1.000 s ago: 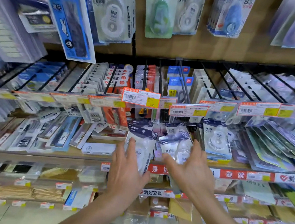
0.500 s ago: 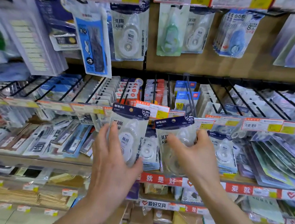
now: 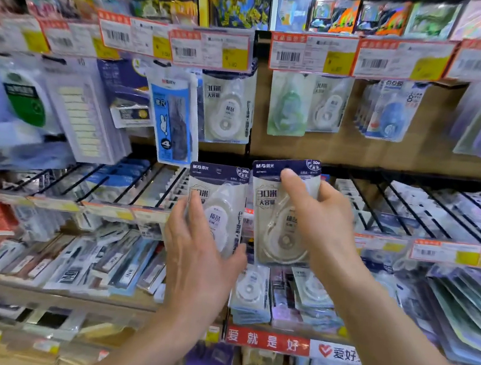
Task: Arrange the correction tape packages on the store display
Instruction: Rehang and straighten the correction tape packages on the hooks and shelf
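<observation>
Two correction tape packages stand upright side by side at the middle of the view, their dark blue header cards uppermost and their long edges just beside each other. The left package [image 3: 218, 207] shows a white dispenser under clear plastic; the right package [image 3: 274, 220] sits a little higher and shows a clear dispenser. The left hand [image 3: 196, 262] grips the left package from its seven o'clock side, fingers laid up over the front of the lower left part and thumb hooked at the bottom right corner. The right hand [image 3: 322, 219] grips the right package from three o'clock, its fingers wrapped round the right edge and one fingertip [image 3: 288, 174] reaching across the header card. Both packages are held in the air in front of the shelving, clear of any hook.

At twelve o'clock from the pair, a hanging correction tape package [image 3: 227, 108] of the same look dangles below a row of price tags [image 3: 210, 46]. At eleven o'clock hangs a blue package [image 3: 171, 119] printed with a rabbit. At one o'clock hang a green-tinted dispenser package [image 3: 288, 106] and, further toward two o'clock, a blue dispenser package [image 3: 393, 110]. Behind the hands a black wire rack [image 3: 411, 209] runs from nine to three o'clock with goods filed between its rods. At six o'clock a stack of dispenser packages [image 3: 250, 292] lies on the lower shelf, above a red shelf strip [image 3: 268, 340] with white characters
</observation>
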